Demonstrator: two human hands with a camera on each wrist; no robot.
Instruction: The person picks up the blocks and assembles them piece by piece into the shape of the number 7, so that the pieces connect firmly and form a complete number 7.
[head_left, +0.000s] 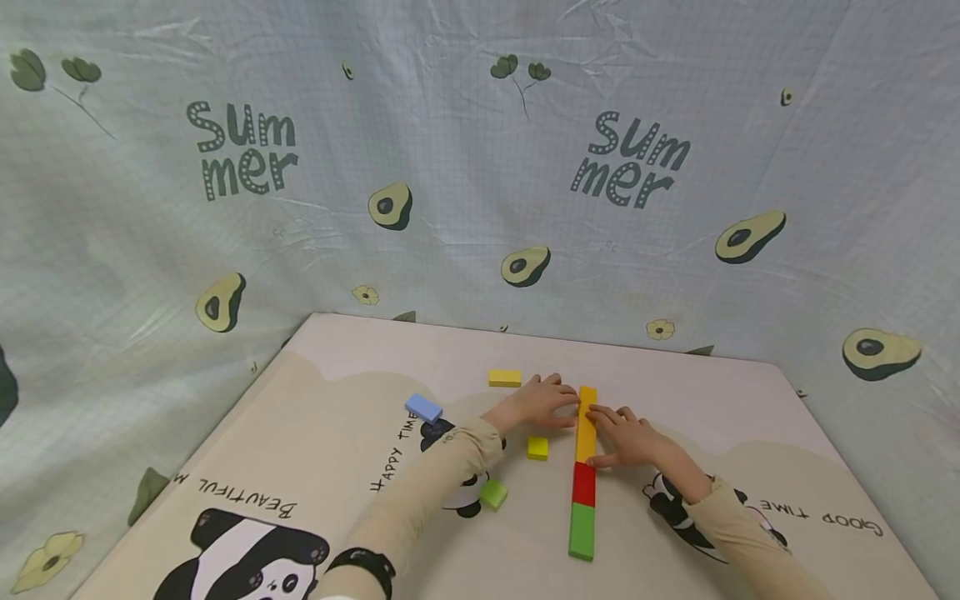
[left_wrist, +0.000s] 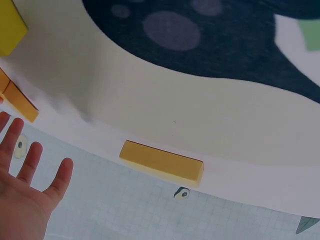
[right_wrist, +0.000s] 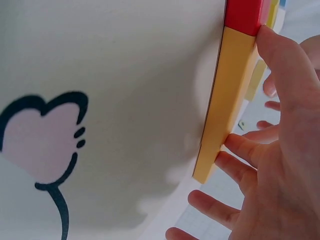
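Note:
A straight row of blocks runs away from me: a green block (head_left: 582,532) nearest, then a red block (head_left: 584,484), then orange blocks (head_left: 586,437) at the far end. From the right, my right hand (head_left: 630,437) touches the row, thumb by the red-orange joint and fingertips on the orange side in the right wrist view. On the other side my left hand (head_left: 538,402) has its fingers spread beside the orange blocks; whether it touches them I cannot tell. In the left wrist view its fingers (left_wrist: 61,180) look fairly straight, near the row's orange end (left_wrist: 21,104).
Left of the row lie a small yellow block (head_left: 537,448) and a light green block (head_left: 493,494). Farther back are a longer yellow block (head_left: 505,378) and a blue block (head_left: 423,408). A printed curtain (head_left: 450,150) hangs behind the panda-patterned table (head_left: 285,450).

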